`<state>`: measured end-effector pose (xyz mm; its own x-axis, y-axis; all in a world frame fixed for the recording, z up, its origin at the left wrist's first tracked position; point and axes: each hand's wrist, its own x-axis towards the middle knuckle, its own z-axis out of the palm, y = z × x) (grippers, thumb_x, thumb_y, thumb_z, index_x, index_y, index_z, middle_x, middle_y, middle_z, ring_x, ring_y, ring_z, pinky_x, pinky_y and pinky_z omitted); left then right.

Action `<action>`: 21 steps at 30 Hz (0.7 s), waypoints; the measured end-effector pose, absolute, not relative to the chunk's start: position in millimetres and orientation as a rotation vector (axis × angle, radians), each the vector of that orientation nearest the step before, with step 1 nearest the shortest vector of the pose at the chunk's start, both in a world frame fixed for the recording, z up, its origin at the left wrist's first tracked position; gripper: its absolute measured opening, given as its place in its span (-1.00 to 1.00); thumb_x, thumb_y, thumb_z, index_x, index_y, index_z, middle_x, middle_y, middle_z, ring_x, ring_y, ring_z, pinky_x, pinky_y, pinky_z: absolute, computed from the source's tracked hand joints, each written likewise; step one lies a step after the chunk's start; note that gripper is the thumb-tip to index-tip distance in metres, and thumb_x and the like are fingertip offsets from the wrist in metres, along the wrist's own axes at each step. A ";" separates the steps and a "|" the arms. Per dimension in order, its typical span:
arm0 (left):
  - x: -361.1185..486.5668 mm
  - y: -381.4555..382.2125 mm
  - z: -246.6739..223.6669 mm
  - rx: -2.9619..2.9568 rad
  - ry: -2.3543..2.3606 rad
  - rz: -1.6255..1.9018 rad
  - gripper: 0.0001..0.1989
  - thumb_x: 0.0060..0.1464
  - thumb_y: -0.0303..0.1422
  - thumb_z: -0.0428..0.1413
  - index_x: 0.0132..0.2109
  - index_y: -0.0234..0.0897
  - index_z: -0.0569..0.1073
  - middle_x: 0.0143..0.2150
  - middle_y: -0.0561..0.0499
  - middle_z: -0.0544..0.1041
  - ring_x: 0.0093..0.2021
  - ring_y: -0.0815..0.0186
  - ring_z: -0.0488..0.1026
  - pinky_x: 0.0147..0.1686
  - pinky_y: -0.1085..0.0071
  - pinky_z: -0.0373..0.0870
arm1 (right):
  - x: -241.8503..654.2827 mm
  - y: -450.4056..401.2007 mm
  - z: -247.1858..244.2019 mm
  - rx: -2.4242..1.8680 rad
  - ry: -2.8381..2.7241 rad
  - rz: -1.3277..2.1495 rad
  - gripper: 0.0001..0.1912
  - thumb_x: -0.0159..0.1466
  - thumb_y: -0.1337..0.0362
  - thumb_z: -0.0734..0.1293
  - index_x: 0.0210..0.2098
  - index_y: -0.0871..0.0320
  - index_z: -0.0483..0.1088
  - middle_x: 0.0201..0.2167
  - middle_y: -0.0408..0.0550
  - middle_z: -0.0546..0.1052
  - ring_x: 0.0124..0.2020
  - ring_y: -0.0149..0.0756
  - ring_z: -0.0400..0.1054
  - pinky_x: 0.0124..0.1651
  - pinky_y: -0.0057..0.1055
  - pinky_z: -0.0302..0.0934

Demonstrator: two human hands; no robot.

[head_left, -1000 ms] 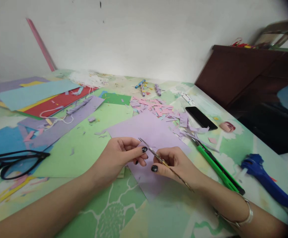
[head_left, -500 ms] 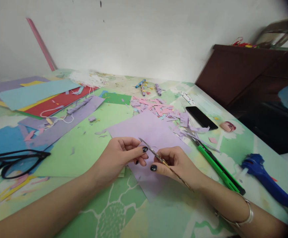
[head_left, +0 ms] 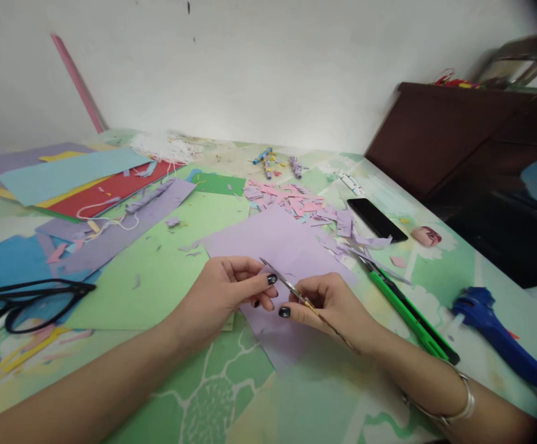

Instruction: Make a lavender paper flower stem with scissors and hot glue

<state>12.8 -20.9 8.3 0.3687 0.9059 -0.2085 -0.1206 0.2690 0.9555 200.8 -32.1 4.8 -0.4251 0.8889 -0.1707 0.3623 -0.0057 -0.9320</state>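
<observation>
In the middle of the head view, my right hand [head_left: 331, 308] grips a slim pair of scissors [head_left: 291, 287] with gold-coloured handles. Their pointed tip reaches up and left to the fingertips of my left hand [head_left: 234, 287]. The left thumb is pressed against the fingers in a pinch; what lies between them is too small or hidden to make out. Both hands are over a sheet of purple paper [head_left: 268, 243], which lies partly on light green paper [head_left: 157, 283]. Whether the blades are apart is hard to see.
Purple and pink paper scraps [head_left: 296, 203] lie beyond the hands. To the right are a black phone [head_left: 376, 219], a green box cutter [head_left: 410, 314] and a blue tape dispenser [head_left: 495, 333]. Black glasses [head_left: 41, 308] and coloured sheets [head_left: 74, 176] lie left. A wall [head_left: 250, 74] stands behind.
The hands and scissors hold nearly the same pose, with the right thumb shifted very slightly left. The whole view has moved a touch.
</observation>
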 end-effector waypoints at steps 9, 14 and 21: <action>11.2 -22.6 7.0 1.061 0.943 0.845 -0.87 -0.01 -0.36 0.18 -0.42 -0.36 0.47 -0.48 0.02 0.51 -0.51 0.44 0.42 -0.46 0.51 0.28 | 201.4 -30.5 1.4 -1.341 -1.858 1.342 -0.58 0.03 0.08 0.40 -0.67 0.20 0.16 -0.69 -0.29 -0.01 -0.61 -0.54 -0.15 -0.61 -0.53 -0.24; 12.1 -22.0 6.9 1.056 0.941 0.844 -0.87 0.00 -0.36 0.17 -0.41 -0.36 0.47 -0.48 0.02 0.51 -0.51 0.43 0.42 -0.46 0.51 0.27 | 201.6 -31.5 0.8 -1.370 -1.889 1.301 -0.58 0.03 0.05 0.39 -0.67 0.20 0.17 -0.69 -0.29 -0.01 -0.62 -0.54 -0.14 -0.61 -0.53 -0.23; 13.3 -22.0 8.5 1.043 0.948 0.848 -0.87 -0.01 -0.36 0.17 -0.41 -0.35 0.46 -0.48 0.01 0.52 -0.51 0.42 0.42 -0.45 0.50 0.28 | 201.6 -31.8 -0.1 -1.397 -1.930 1.218 -0.56 0.03 0.01 0.38 -0.68 0.19 0.18 -0.71 -0.29 0.00 -0.64 -0.53 -0.14 -0.61 -0.51 -0.23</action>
<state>13.3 -22.0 8.5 0.3576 0.9067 -0.2236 -0.1220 0.2828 0.9514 201.6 -31.8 -0.1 -0.3773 0.9175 -0.1259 0.5082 0.0915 -0.8564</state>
